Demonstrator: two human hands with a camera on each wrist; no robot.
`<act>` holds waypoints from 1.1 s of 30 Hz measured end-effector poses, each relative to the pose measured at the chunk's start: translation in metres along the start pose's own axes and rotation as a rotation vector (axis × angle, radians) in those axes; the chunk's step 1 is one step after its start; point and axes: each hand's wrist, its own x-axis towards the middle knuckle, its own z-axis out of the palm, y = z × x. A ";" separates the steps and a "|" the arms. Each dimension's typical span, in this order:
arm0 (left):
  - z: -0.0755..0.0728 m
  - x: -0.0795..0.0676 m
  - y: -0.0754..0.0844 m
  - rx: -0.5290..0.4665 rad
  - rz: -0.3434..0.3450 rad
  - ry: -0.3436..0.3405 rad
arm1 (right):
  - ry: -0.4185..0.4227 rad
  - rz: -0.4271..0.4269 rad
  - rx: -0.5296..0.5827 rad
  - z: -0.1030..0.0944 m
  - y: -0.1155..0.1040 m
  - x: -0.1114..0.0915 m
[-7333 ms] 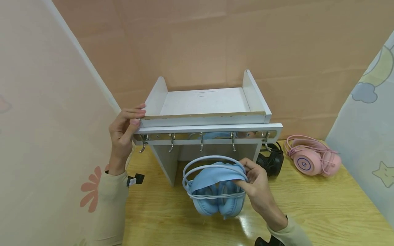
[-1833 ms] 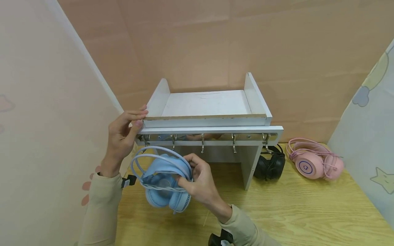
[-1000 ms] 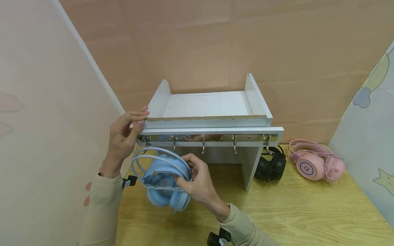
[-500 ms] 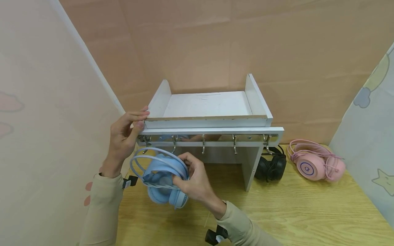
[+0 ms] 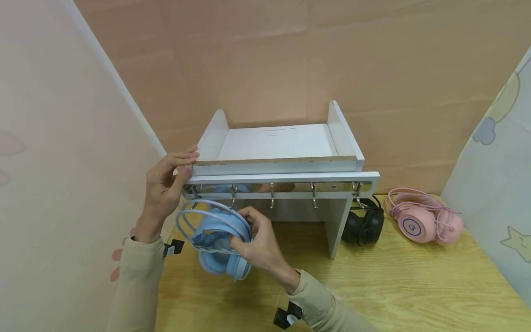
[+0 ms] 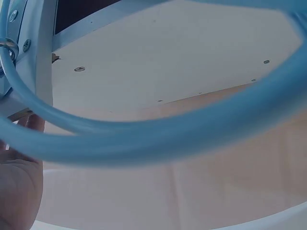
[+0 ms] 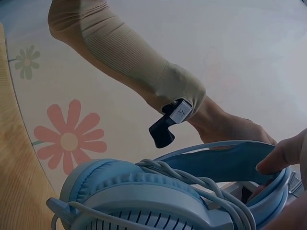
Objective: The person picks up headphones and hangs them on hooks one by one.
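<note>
My left hand (image 5: pixel 163 186) grips the left end of a white shelf unit (image 5: pixel 278 140), fingers over its side and thumb at the front rail. A row of metal hooks (image 5: pixel 272 195) runs along that rail. My right hand (image 5: pixel 259 242) pinches the right side of the headband of blue headphones (image 5: pixel 221 222), held in front of the leftmost hooks. In the left wrist view, the thin blue outer band (image 6: pixel 72 122) crosses a hook (image 6: pixel 8 45); whether the hook bears it I cannot tell. Twisted cable (image 7: pixel 211 187) is wrapped round the headphones in the right wrist view.
Black headphones (image 5: pixel 365 224) lie on the wooden table (image 5: pixel 394 286) beside the shelf's right leg. Farther right are pink headphones (image 5: pixel 423 221) with cable wound round them. Patterned walls (image 5: pixel 70 138) stand at left and right, a brown backdrop (image 5: pixel 265 55) behind.
Over several seconds my right hand has carried the blue headphones from the shelf's middle to its left end, turning them. In the last second they shift slightly left. My left hand keeps its grip.
</note>
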 end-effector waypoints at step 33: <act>0.001 0.001 -0.001 -0.002 0.025 0.019 | -0.006 0.034 0.040 0.010 0.012 0.004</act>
